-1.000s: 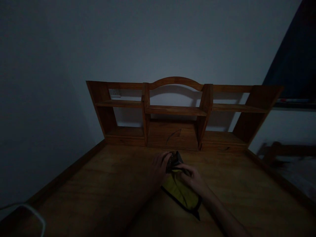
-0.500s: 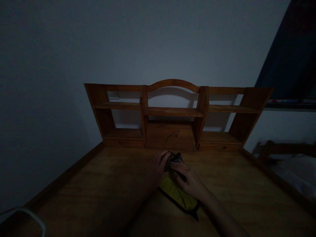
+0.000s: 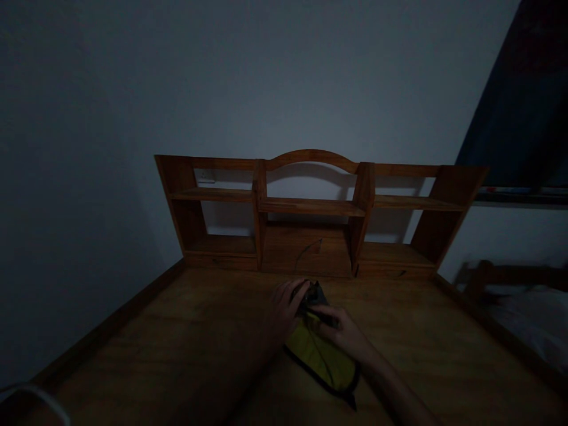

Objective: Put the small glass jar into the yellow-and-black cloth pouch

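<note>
A yellow-green fabric pouch (image 3: 323,358) with black edging lies slantwise on the wooden desk, a small pointed black tab at its near corner. My left hand (image 3: 286,303) curls over the dark grey far end (image 3: 317,296) of the pouch. From the right, my right hand (image 3: 341,332) pinches the upper edge beside that dark end, thumb and fingers closed. The dim light and my fingers hide what is at the far end, so I cannot tell whether something is inside.
A wooden shelf unit (image 3: 310,206) with several compartments stands at the desk's back, against the wall. Raised rims edge the wooden desktop (image 3: 177,331) on both sides. A pale cable (image 3: 44,395) curves in at the lower left. Right of the desk is a bed frame (image 3: 510,273).
My right hand has shifted slightly down along the pouch, and more of its yellow-green face shows. My left hand stays on the far end. The whole view has tilted up slightly.
</note>
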A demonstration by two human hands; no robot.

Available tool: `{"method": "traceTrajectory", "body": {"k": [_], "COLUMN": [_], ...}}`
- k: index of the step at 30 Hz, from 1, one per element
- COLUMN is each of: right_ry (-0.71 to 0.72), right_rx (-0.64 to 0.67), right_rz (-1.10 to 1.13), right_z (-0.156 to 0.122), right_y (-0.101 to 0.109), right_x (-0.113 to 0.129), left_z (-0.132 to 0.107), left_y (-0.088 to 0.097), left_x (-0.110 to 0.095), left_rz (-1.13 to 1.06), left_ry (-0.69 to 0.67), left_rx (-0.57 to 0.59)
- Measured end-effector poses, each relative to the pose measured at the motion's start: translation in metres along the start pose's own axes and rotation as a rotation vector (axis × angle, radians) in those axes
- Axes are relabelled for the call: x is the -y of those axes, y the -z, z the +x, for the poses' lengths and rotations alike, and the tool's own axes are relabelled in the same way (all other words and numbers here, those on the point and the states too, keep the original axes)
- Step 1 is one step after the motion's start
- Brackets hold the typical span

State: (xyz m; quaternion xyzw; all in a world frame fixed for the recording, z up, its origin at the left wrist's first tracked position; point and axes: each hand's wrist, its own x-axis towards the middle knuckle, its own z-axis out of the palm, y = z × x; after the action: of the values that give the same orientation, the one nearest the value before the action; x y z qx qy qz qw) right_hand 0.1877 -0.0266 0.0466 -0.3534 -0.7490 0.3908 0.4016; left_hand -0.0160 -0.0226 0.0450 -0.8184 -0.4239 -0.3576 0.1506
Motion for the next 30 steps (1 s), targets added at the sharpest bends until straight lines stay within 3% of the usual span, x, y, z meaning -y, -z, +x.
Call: {"method": "traceTrajectory", "body": {"k": [3,10,19,24,30], "right_ry": [0.047,0.361,0.337,0.350,0.401], "right_rx": [-0.003,0.034,0.039,0.035,0.048], "right_rz": [-0.019,-0.314,-0.317,-0.345,-0.412], "right_z": [0.001,-0.001,0.000,-0.001,-0.001], "right_y": [0.001,0.000,0.001,0.000,-0.006], "right_x": [0.000,0.019,0.009,0.009,0.012], "left_z": [-0.001,-0.005,-0.006,-0.004,-0.005], "left_y": [-0.002,-0.002,-0.006,-0.003,-0.001], "left_x": [0.000,0.001,0.000,-0.001,0.002], "left_rz": [-0.029,-0.050,-0.011,-0.065,-0.085], "left_ry": [0.035,-0.012,-0.023,-0.072,-0.139], "left_rx": [-0.039,-0.108,-0.129,-0.244,-0.221]}}
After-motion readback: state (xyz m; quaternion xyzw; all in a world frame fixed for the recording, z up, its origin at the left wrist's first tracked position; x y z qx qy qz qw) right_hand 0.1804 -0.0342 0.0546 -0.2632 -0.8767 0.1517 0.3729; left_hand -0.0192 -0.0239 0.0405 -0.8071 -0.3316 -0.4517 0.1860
